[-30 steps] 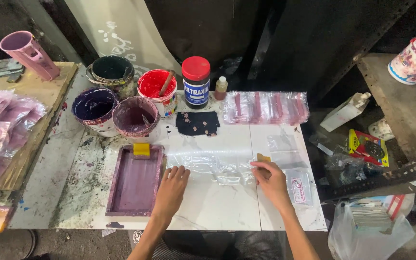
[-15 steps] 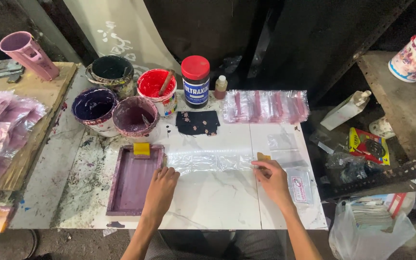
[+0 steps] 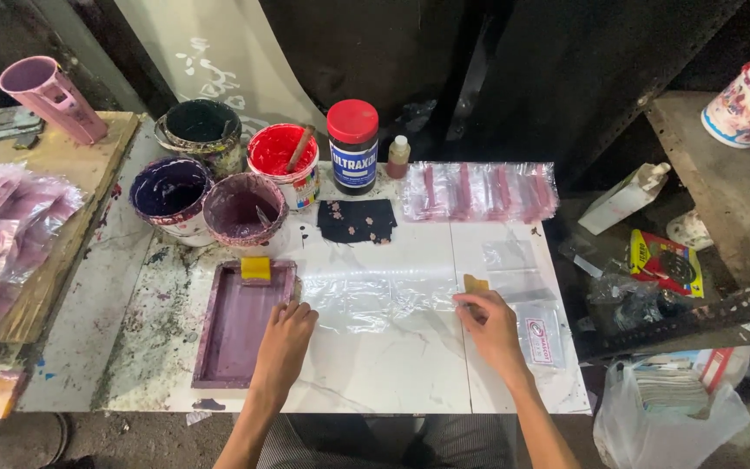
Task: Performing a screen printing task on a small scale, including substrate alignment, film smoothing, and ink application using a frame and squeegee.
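A clear plastic bag (image 3: 384, 295) lies flat across the middle of the white marble table (image 3: 392, 373). My left hand (image 3: 284, 343) rests fingers-down at the bag's left end, beside the purple-stained printing frame (image 3: 238, 323) with a yellow sponge (image 3: 255, 268) at its top. My right hand (image 3: 490, 326) pinches the bag's right end with fingers together, next to a small tan card (image 3: 476, 283).
Paint pots stand at the back: black (image 3: 201, 130), red (image 3: 281, 156), dark purple (image 3: 168, 193), mauve (image 3: 241, 208), plus a red-lidded jar (image 3: 352, 143) and small bottle (image 3: 399, 156). A dark cloth (image 3: 356, 221) lies behind. Printed bags (image 3: 479, 191) are stacked back right, pink bags (image 3: 2, 226) left.
The crumpled plastic bag has been pulled flat between both hands. My left hand slid left toward the frame; my right hand stayed near the bag's right end.
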